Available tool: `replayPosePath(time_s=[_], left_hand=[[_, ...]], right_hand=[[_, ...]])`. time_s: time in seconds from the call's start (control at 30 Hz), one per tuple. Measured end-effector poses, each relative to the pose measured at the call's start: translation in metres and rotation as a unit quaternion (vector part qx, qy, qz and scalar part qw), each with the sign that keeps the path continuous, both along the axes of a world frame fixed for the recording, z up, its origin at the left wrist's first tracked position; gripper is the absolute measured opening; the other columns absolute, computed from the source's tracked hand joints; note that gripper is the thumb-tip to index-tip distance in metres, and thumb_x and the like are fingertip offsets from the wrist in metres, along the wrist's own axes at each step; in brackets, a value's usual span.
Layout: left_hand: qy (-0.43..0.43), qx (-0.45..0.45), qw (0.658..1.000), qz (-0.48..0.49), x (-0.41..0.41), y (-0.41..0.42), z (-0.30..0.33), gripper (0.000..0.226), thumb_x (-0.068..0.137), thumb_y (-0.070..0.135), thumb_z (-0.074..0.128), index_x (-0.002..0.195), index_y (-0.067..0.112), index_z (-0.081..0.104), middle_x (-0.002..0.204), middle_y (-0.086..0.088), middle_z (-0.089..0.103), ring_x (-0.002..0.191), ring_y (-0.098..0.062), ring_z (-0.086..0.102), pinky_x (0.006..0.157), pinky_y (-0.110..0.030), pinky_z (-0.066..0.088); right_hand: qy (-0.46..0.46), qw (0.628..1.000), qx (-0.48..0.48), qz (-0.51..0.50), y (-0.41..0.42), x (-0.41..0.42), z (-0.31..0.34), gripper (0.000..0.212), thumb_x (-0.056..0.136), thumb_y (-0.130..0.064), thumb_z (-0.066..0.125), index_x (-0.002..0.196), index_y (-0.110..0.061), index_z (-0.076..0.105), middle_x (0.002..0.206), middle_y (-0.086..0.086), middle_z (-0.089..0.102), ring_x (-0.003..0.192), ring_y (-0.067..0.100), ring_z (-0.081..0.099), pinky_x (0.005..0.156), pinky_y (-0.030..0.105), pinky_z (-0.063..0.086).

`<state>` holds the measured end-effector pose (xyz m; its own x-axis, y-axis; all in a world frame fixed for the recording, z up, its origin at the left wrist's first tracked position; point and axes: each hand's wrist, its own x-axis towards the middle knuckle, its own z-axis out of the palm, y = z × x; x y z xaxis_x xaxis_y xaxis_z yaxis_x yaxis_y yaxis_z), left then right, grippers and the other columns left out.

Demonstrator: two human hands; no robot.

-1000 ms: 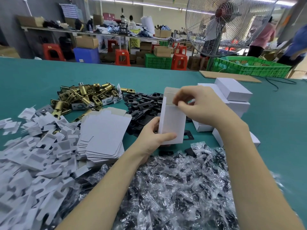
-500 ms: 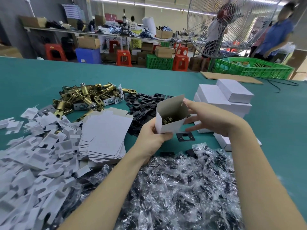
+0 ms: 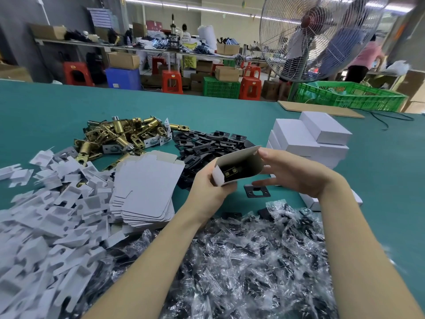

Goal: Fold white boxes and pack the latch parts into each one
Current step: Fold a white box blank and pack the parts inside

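Note:
My left hand (image 3: 208,189) grips a small white box (image 3: 239,165) tilted with its open end toward me; a brass latch part (image 3: 230,173) shows inside. The fingers of my right hand (image 3: 291,173) are spread beside the box, thumb touching the raised flap's edge, holding nothing. Flat white box blanks (image 3: 147,189) lie stacked to the left. Brass latches (image 3: 119,137) and black plates (image 3: 207,143) are heaped behind them. Closed white boxes (image 3: 310,139) are stacked at the right.
White card inserts (image 3: 46,215) cover the left of the green table (image 3: 379,180). Clear bags of black parts (image 3: 241,261) fill the near side. One black plate (image 3: 256,191) lies under the box. A fan and a green crate (image 3: 345,95) stand beyond the far edge.
The box was upright with my right hand on its top flap; it is tilted open toward me and my right hand has come off to its right side.

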<state>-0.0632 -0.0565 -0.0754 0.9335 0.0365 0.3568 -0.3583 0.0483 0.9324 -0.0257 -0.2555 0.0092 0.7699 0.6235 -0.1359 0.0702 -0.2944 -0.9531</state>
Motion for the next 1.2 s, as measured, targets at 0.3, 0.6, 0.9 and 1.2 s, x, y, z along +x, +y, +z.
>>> replayPosePath(time_s=[0.3, 0.6, 0.9, 1.2], left_hand=[[0.014, 0.015, 1.0, -0.002, 0.001, 0.0, -0.001, 0.054, 0.08, -0.007, 0.072, 0.102, 0.043, 0.072, 0.104, 0.005, 0.075, 0.103, -0.015, 0.067, 0.082, -0.018, 0.053], [0.063, -0.011, 0.998, -0.018, 0.003, -0.002, -0.005, 0.064, 0.081, -0.014, 0.067, 0.095, 0.048, 0.07, 0.095, 0.015, 0.076, 0.09, 0.003, 0.068, 0.068, -0.012, 0.05], [0.075, -0.03, 0.997, -0.001, 0.006, 0.0, -0.009, 0.052, 0.082, -0.014, 0.07, 0.102, 0.033, 0.066, 0.089, 0.02, 0.075, 0.084, 0.007, 0.068, 0.068, -0.011, 0.052], [0.085, -0.029, 0.996, 0.002, 0.007, 0.0, -0.01, 0.049, 0.082, -0.011, 0.072, 0.102, 0.034, 0.066, 0.09, 0.017, 0.075, 0.085, 0.003, 0.067, 0.073, -0.013, 0.055]], right_hand=[[0.023, 0.999, 0.011, 0.033, -0.001, 0.006, -0.014, 0.08, 0.068, -0.077, 0.076, 0.137, -0.04, 0.061, 0.142, -0.004, 0.063, 0.134, 0.023, 0.057, 0.114, 0.053, 0.043], [0.037, 0.995, -0.056, -0.076, 0.006, 0.007, -0.016, 0.071, 0.061, -0.087, 0.066, 0.115, -0.042, 0.06, 0.127, -0.006, 0.062, 0.104, 0.021, 0.075, 0.093, 0.043, 0.06], [-0.068, 0.908, -0.412, -0.035, -0.011, 0.004, 0.005, 0.006, 0.093, -0.033, 0.072, 0.096, -0.038, 0.071, 0.107, -0.009, 0.072, 0.091, 0.008, 0.066, 0.073, 0.025, 0.051], [-0.147, 0.899, -0.409, -0.056, -0.011, -0.005, 0.017, 0.01, 0.089, -0.021, 0.076, 0.081, -0.025, 0.073, 0.08, -0.014, 0.075, 0.085, 0.011, 0.066, 0.086, 0.031, 0.047]])
